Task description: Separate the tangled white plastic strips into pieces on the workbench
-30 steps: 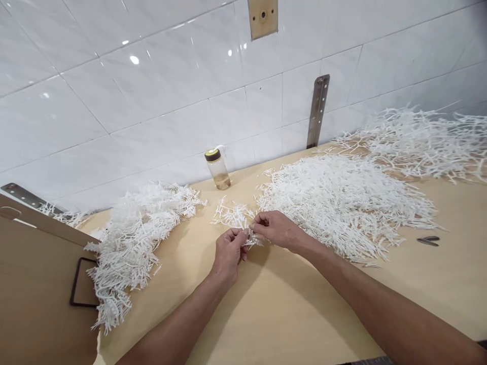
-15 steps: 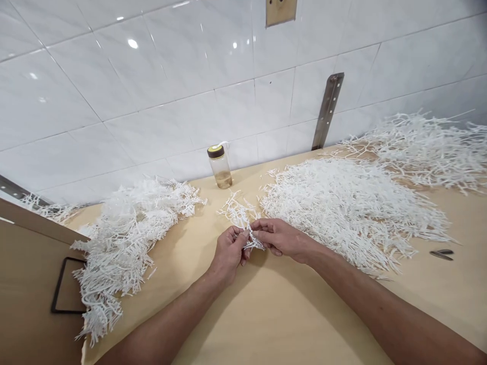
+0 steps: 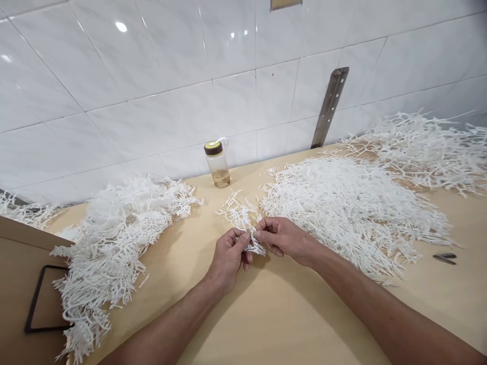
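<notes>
Both hands meet over the table in the middle of the head view, around a small clump of white branching strands [image 3: 240, 215] that look like plastic. My left hand [image 3: 228, 256] pinches the strands between thumb and fingers, with tips fanning out below the thumb. From the other side, my right hand [image 3: 279, 237] has its thumb and forefinger pressed together on the same strands. Exactly which strand each hand grips is too fine to make out. To the right of my right hand spreads a large heap of short white strands [image 3: 350, 208].
Another white strand pile [image 3: 122, 233] lies at left, against a brown board with a black handle [image 3: 36, 299]. A bottle with a dark lid [image 3: 217, 165] stands near the tiled wall. Longer strands [image 3: 429, 149] lie far right, small snips [image 3: 444, 258] nearer. A metal bracket [image 3: 330, 109] rises behind.
The view has tilted down and shifted a little. Both hands stay at the strands with their grips almost the same; the clump's lower tips have dipped slightly.
</notes>
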Available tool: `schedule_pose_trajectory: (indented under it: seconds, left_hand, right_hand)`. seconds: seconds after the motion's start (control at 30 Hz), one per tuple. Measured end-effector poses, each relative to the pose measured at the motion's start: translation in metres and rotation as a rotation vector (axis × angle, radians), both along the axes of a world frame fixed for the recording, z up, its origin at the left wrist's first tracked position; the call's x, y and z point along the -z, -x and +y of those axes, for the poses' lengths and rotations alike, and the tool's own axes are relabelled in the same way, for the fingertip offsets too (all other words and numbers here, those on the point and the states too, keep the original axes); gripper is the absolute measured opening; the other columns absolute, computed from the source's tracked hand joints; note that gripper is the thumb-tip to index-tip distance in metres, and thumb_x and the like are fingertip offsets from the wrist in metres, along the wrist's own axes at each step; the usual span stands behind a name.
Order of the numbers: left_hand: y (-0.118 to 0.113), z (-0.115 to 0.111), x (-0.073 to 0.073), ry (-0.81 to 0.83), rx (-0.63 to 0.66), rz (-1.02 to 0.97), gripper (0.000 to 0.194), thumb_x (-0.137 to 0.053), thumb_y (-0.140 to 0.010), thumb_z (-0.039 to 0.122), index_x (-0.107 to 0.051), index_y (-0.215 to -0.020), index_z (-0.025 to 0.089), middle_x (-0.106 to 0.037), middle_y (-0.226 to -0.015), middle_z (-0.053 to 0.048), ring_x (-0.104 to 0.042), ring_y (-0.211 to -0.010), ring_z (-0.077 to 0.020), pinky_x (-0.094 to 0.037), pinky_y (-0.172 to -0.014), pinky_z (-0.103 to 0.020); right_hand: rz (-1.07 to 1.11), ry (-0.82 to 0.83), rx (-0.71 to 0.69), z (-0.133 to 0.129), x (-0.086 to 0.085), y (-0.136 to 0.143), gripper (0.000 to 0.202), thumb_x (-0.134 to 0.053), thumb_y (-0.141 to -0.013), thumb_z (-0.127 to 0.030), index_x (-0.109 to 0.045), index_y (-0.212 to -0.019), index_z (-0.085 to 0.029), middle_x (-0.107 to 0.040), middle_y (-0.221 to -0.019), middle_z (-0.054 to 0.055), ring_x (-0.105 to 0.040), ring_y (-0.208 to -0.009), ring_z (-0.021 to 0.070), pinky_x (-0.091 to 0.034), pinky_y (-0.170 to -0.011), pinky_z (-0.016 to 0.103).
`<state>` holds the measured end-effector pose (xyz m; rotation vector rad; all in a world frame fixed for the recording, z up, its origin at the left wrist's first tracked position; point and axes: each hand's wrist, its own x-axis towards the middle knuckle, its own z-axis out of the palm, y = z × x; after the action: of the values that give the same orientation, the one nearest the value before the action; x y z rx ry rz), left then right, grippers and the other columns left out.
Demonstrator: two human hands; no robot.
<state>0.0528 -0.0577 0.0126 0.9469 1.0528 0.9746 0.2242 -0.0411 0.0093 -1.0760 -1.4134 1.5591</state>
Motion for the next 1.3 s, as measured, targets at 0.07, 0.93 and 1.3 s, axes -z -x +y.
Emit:
schedule_pose_trajectory:
  seconds: [0.07, 0.93, 1.3]
  left_hand:
    - [0.001, 0.001, -0.002, 0.022, 0.013, -0.029, 0.041, -0.078, -0.069, 0.05, -0.055, -0.074, 0.017, -0.056, -0.055, 0.003, -0.044, -0.04, -0.0059, -0.03, -0.038, -0.018]
    - [0.009, 0.019, -0.007, 0.212, 0.245, -0.109, 0.038, -0.085, -0.063, 0.044, -0.065, -0.067, 0.012, -0.055, -0.054, 0.0, -0.043, -0.045, -0.0053, -0.029, -0.042, -0.018]
    - [0.015, 0.015, 0.001, 0.163, 0.226, -0.123, 0.035, -0.079, -0.071, 0.045, -0.064, -0.071, 0.013, -0.05, -0.056, 0.001, -0.037, -0.048, -0.0054, -0.025, -0.047, -0.02]
  right_hand:
    - [-0.008, 0.008, 0.005, 0.0, 0.0, -0.001, 0.034, -0.07, -0.079, -0.049, -0.058, -0.077, -0.017, -0.05, -0.057, -0.006, -0.039, -0.043, 0.0058, -0.03, -0.041, 0.021]
    - [-0.415, -0.311, 0.208, -0.008, -0.01, -0.003, 0.011, -0.054, -0.088, -0.029, -0.062, -0.083, -0.022, -0.065, -0.075, 0.0, -0.058, -0.067, 0.0155, -0.042, -0.056, 0.026]
    - [-0.406, -0.322, 0.146, -0.008, -0.01, -0.004, 0.013, -0.056, -0.09, -0.031, -0.063, -0.087, -0.021, -0.066, -0.081, 0.002, -0.059, -0.071, 0.0145, -0.046, -0.061, 0.026]
